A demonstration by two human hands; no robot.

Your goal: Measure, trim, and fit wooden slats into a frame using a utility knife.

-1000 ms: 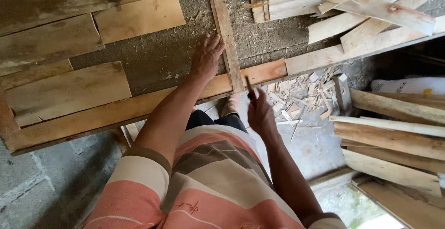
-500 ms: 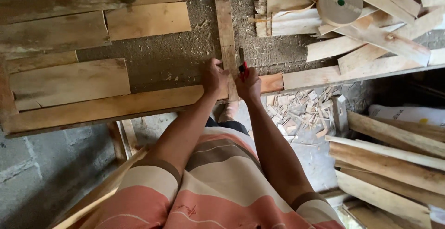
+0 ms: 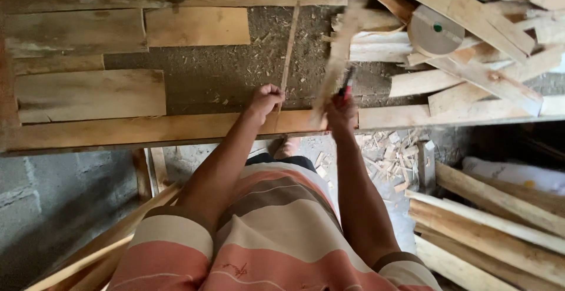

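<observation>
Now, left hand [image 3: 266,98] clenched on thin wood strip [image 3: 289,50] lying across tabletop [image 3: 147,129] — right hand [image 3: 342,111] grips blurred wooden slat [image 3: 338,55] plus small red tool [image 3: 346,90], just beside strip; scrap pile [image 3: 471,61] at right.

Thin strip [image 3: 289,50]: raw wood, rough-sawn, matt. Blurred plank [image 3: 338,61]: same pale wood. Surface [image 3: 200,73]: gritty, coated in sawdust. Red tool handle [image 3: 346,89]: plastic-looking, slight gloss.
</observation>
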